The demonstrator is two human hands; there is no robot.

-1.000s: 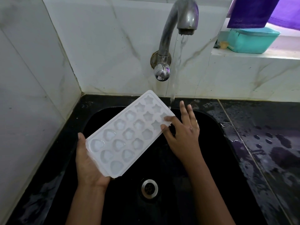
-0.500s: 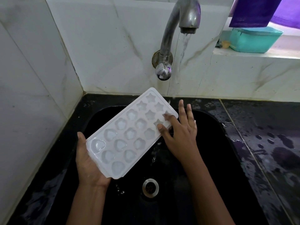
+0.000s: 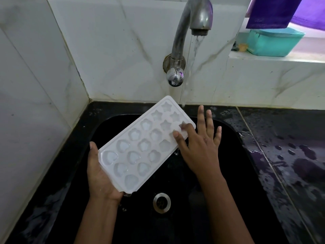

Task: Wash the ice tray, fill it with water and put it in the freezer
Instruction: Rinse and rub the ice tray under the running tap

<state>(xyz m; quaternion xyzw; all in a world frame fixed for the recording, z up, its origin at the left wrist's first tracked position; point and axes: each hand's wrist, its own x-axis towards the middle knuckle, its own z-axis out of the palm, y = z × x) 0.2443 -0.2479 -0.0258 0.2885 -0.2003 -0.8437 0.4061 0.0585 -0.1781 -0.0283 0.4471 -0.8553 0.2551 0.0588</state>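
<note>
A white ice tray [image 3: 140, 147] with heart, flower and star moulds is held tilted over the black sink [image 3: 235, 138], its far end up toward the tap. My left hand [image 3: 100, 175] grips its near end from below, thumb along the left edge. My right hand [image 3: 198, 143] has straight spread fingers; its thumb and forefinger rest on the star moulds at the tray's right edge. Water runs from the metal tap [image 3: 197, 16] in a thin stream that falls just past the tray's far right corner.
The drain [image 3: 161, 202] lies below the tray in the sink's middle. A wet black counter [image 3: 290, 152] stretches to the right. A teal plastic box [image 3: 274, 42] stands on the white ledge at the upper right under purple cloth [image 3: 274, 11]. White marble walls close off the left and back.
The tray's far end has shifted slightly left and up, away from the stream. My right thumb and forefinger have slid a little across the star moulds.
</note>
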